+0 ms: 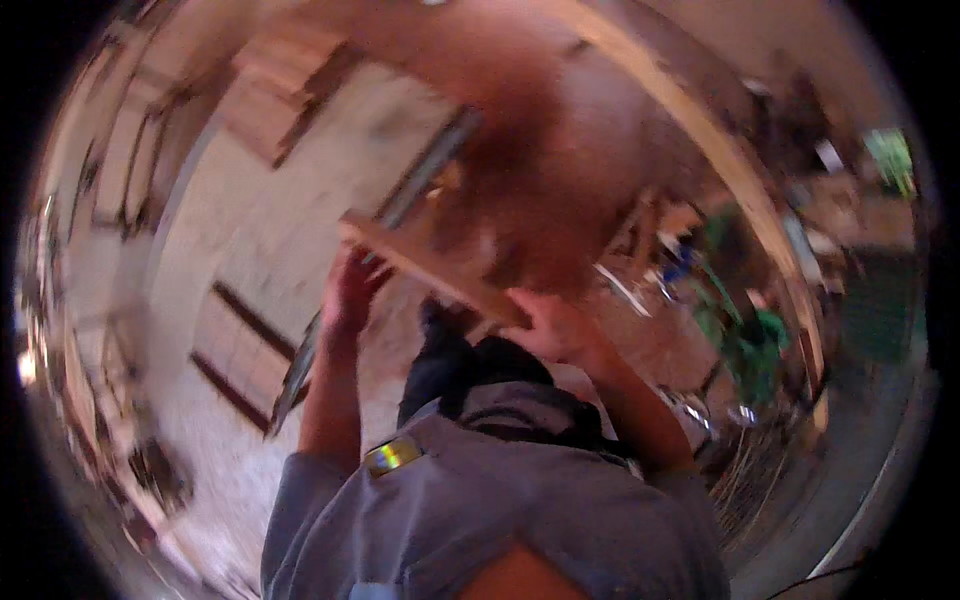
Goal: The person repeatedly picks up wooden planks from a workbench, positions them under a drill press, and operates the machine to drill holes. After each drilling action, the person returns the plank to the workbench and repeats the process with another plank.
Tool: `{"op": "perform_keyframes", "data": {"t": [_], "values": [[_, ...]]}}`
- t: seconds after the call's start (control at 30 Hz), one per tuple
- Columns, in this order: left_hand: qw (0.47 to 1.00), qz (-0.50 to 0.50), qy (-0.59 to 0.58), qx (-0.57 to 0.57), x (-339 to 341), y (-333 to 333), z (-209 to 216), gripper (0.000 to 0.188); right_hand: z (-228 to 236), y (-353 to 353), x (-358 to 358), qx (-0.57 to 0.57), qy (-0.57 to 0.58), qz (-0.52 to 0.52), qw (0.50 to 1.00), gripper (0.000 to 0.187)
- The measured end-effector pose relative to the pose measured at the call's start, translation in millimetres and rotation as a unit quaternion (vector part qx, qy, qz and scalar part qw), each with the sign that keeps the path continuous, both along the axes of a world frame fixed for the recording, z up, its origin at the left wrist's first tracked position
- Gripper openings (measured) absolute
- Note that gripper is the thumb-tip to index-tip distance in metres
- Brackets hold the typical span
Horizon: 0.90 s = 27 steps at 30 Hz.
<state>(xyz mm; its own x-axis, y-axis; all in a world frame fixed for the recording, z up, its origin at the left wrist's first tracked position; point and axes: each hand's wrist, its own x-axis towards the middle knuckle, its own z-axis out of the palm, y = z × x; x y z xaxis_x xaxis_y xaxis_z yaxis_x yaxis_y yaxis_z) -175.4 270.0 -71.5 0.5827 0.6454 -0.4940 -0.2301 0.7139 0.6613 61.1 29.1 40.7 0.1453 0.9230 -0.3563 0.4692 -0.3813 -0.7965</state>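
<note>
Head view: a wooden bar (432,268) was being handled, its near right end pinched by the right hand (552,325); its far left end was met by the left hand (350,287), whose closure could not be told. Steady two-handed support seemed called for.

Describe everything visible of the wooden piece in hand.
The wooden piece is long, narrow, straight and reddish-brown, apparently bare wood. Held in the air, it slants from upper left to lower right in the picture. The right hand grips its right end; the left hand is at its left end, contact unclear. Blur hides finer detail.
</note>
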Motion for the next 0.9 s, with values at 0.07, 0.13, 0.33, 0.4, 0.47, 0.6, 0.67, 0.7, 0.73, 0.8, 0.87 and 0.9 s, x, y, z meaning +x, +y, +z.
{"op": "perform_keyframes", "data": {"t": [0.07,0.13,0.33,0.4,0.47,0.6,0.67,0.7,0.73,0.8,0.87,0.9], "values": [[0.996,-0.051,-0.062,0.029,54.6,-22.0,39.4,0.045,0.8,-52.8,26.3,0.044,0.016,-0.007,0.999,0.059],[0.987,-0.102,-0.105,0.069,88.4,-42.5,56.5,0.045,18.6,-90.1,50.0,-0.013,0.011,-0.043,0.999,0.052],[0.951,-0.224,-0.104,0.184,182.6,-120.4,109.1,0.038,69.1,-232.1,102.5,-0.076,-0.058,-0.257,0.962,0.039],[0.955,-0.225,-0.115,0.153,224.8,-128.7,124.3,0.036,78.4,-277.5,108.8,-0.072,-0.012,-0.371,0.926,0.033],[0.956,-0.233,-0.123,0.130,269.2,-132.4,134.5,0.034,68.5,-328.2,108.0,0.010,0.011,-0.475,0.880,0.023],[0.948,-0.268,-0.149,0.078,357.6,-134.3,127.2,0.034,82.1,-378.0,85.3,0.050,0.051,-0.674,0.735,0.016],[0.950,-0.279,-0.092,0.104,410.9,-124.1,88.8,0.034,72.0,-384.8,71.3,0.097,0.073,-0.720,0.683,0.015],[0.950,-0.281,-0.086,0.102,438.3,-128.8,75.2,0.034,70.4,-384.5,67.9,0.120,0.081,-0.741,0.656,0.014],[0.951,-0.281,-0.080,0.103,463.5,-132.0,61.9,0.033,70.8,-383.1,66.6,0.114,0.084,-0.750,0.646,0.014],[0.943,-0.291,-0.162,0.019,502.1,-166.5,51.6,0.032,70.0,-382.1,63.3,0.097,0.087,-0.773,0.620,0.013],[0.935,-0.304,-0.181,-0.030,533.3,-190.5,49.9,0.031,77.5,-377.9,68.7,0.087,0.079,-0.783,0.611,0.014],[0.932,-0.314,-0.175,-0.041,546.1,-197.4,50.3,0.030,79.0,-375.1,70.7,0.086,0.077,-0.788,0.605,0.014]]}}
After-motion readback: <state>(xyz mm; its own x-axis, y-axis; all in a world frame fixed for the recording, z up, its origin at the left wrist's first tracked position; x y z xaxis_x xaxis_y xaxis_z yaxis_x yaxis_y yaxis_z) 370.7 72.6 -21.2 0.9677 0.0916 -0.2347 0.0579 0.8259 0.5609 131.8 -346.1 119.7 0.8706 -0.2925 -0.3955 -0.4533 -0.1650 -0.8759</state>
